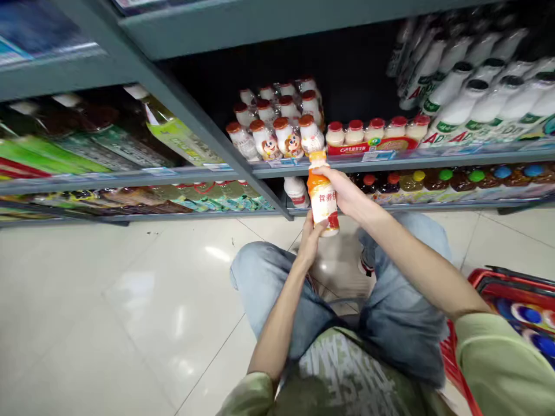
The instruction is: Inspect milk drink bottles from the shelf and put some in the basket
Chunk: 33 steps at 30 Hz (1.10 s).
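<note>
I hold an orange and white drink bottle point(322, 199) upright in front of the low store shelf point(390, 162). My right hand point(347, 190) wraps around its upper part from the right. My left hand point(312, 237) grips its base from below and behind, fingers closed on it. Just above the bottle stand several small white bottles with red-brown caps point(281, 124) on the shelf.
Tall white bottles point(472, 95) lie on the shelf at right, small colourful-capped bottles point(433, 180) fill the lowest shelf, green packs point(87, 150) sit at left. A red shopping basket point(515, 312) stands on the glossy tiled floor point(130, 300) at my right. My knees are bent.
</note>
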{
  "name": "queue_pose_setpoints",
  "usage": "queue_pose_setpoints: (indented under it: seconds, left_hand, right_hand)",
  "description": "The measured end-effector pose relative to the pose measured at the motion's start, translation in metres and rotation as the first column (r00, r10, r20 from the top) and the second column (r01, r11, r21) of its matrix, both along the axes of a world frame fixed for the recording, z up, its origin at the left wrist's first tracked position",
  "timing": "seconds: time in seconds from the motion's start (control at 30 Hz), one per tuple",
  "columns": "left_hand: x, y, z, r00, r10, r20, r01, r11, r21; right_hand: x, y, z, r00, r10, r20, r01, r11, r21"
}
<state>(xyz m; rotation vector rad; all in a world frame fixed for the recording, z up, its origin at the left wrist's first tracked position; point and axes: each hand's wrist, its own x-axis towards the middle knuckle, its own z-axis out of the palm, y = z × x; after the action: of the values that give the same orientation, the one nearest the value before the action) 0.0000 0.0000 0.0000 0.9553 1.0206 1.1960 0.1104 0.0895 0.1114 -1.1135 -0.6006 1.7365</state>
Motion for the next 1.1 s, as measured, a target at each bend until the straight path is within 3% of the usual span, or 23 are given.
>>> queue_pose_setpoints:
  seconds: [0.33, 0.67, 0.93, 1.1]
  left_hand:
    - [0.000, -0.001, 0.011, 0.999, -0.016, 0.038, 0.016, 1.000, -0.010]
    - [0.001, -0.002, 0.009, 0.998, -0.033, 0.045, 0.033, 0.999, 0.002]
    - [0.002, -0.002, 0.020, 0.998, -0.059, -0.023, 0.059, 0.998, 0.024]
    - [0.002, -0.002, 0.017, 0.996, -0.081, -0.031, 0.082, 0.997, 0.008]
  right_hand:
    - [0.002, 0.000, 0.003, 0.999, 0.025, 0.022, -0.024, 0.999, -0.023]
    - [0.003, 0.000, 0.003, 0.999, 0.022, 0.034, -0.022, 1.000, 0.011]
    - [0.004, 0.001, 0.002, 0.999, 0.032, 0.042, -0.033, 0.999, 0.020]
    - [0.004, 0.001, 0.000, 0.999, 0.032, 0.041, -0.034, 0.999, 0.037]
